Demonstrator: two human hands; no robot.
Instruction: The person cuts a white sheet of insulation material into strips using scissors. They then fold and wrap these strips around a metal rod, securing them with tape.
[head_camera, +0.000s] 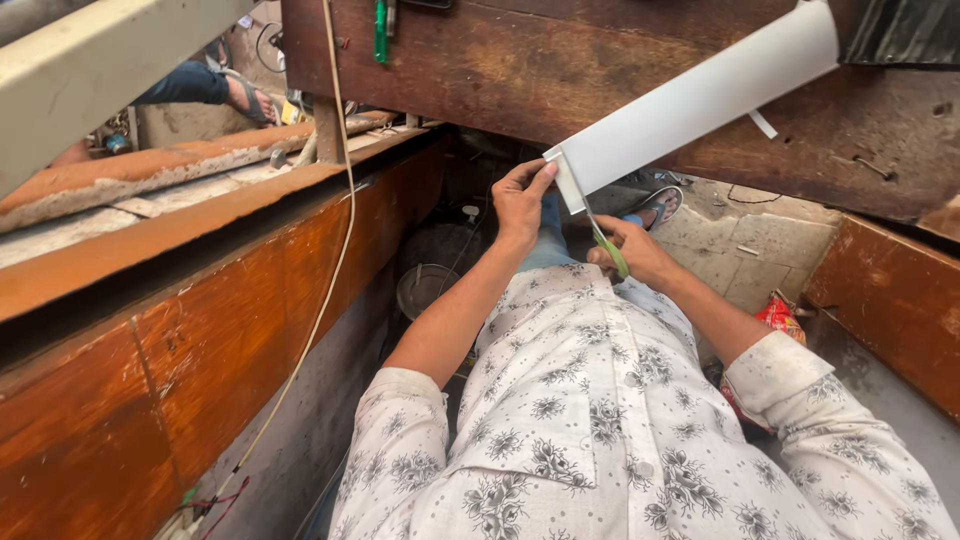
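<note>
Scissors (603, 240) with green handles sit in the right hand (632, 252), whose fingers are closed through and around the handles, and the thin blades run up along the near end of a long white strip (690, 105) of stiff sheet. The left hand (520, 200) pinches that same end, thumb and fingertips closed on the strip's lower corner just beside the blades. The strip slants up and to the right, its far end lying across the dark, worn wooden board (520, 70) that spans the top of the view; its near end hangs free over the gap below the board's lower edge. Both forearms reach forward out of a white shirt with grey flowers (590, 420). To the left a long orange-brown wooden panel (200, 330) runs close alongside the left arm, with a pale cord (335, 250) hanging down its face, leaving only a narrow channel there. To the right another brown wooden edge (895, 295) closes in, well apart from the right elbow, with stone paving (745, 245) open between. A round metal bowl (425, 288) sits low beneath the left forearm.
</note>
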